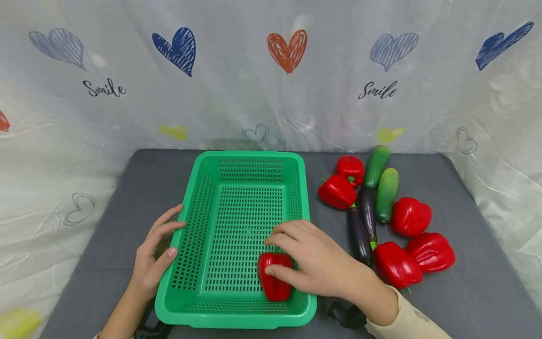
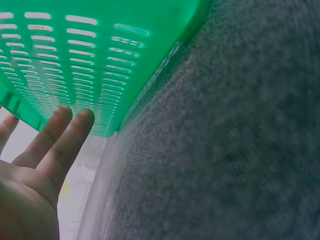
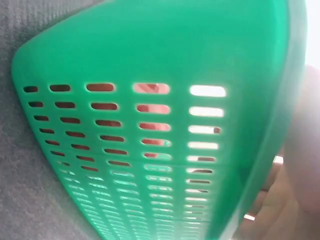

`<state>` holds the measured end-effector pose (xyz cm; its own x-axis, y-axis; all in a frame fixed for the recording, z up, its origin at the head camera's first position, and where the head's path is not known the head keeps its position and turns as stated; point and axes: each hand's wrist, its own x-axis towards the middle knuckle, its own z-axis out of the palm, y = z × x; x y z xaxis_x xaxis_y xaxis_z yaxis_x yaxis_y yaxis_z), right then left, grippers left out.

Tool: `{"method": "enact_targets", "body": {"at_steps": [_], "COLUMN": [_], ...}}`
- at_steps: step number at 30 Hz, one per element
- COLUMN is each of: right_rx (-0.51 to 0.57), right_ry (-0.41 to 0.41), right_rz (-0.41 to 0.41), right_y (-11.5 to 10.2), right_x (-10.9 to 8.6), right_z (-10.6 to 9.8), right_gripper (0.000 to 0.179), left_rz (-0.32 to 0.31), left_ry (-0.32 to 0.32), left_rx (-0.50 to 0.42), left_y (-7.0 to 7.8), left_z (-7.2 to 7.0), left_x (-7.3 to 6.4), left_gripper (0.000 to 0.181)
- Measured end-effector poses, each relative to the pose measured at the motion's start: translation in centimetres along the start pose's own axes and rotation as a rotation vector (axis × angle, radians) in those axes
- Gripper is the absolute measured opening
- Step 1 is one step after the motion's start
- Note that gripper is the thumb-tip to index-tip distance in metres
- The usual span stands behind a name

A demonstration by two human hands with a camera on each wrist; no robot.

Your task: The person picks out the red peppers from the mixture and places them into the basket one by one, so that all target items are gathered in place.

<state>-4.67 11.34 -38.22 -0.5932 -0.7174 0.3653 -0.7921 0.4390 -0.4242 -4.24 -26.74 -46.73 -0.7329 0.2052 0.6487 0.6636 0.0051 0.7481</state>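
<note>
A single red bell pepper (image 1: 277, 287) lies at the near right corner inside the green plastic basket (image 1: 245, 320). Over it is my right hand (image 1: 313, 256), reaching across the right rim; the thumb overlaps the pepper and the spread fingers extend past its far end. In the right wrist view, the basket wall (image 3: 165, 45) hides most of the pepper, with the hand at the right edge. My left hand (image 1: 152, 259) is at the basket's left side, its fingers spread and fairly straight; the left wrist view has these fingers (image 2: 65, 150) beside the slotted wall.
Right of the basket lie more red bell peppers (image 1: 410, 216), two dark eggplants (image 1: 359, 233), and two green cucumber-like vegetables (image 1: 387, 195). They rest on a grey cloth-covered table (image 1: 161, 174). Behind hangs a pale curtain (image 1: 228, 94) printed with hearts.
</note>
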Motion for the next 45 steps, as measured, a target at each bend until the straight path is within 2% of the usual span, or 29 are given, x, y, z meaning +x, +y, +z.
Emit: {"method": "enact_targets", "body": {"at_steps": [18, 26, 34, 41, 45], "right_rx": [-0.047, -0.120, -0.298, -0.326, -0.362], "right_ry": [0.095, 0.125, 0.162, 0.174, 0.202], "right_rz": [0.113, 0.231, 0.305, 0.426, 0.460], "right_y": [0.2, 0.7, 1.5, 2.0, 2.3], "right_x": [-2.7, -5.5, -8.4, -11.3, -12.9], "right_z": [-2.5, -4.1, -4.9, -5.3, -5.3], "right_gripper": [0.048, 0.050, 0.051, 0.054, 0.057], "left_rz": [0.010, 0.004, -0.018, -0.024, -0.023], "left_ry": [0.001, 0.001, 0.003, 0.001, 0.004], "left_rx": [0.013, 0.013, 0.012, 0.020, 0.022], "left_y": [-0.1, -0.1, 0.0, 0.0, 0.1], "left_z": [0.0, 0.0, 0.0, 0.0, 0.0], "left_x": [0.1, 0.0, -0.1, -0.1, -0.1], "left_gripper": [0.039, 0.039, 0.040, 0.040, 0.040]}}
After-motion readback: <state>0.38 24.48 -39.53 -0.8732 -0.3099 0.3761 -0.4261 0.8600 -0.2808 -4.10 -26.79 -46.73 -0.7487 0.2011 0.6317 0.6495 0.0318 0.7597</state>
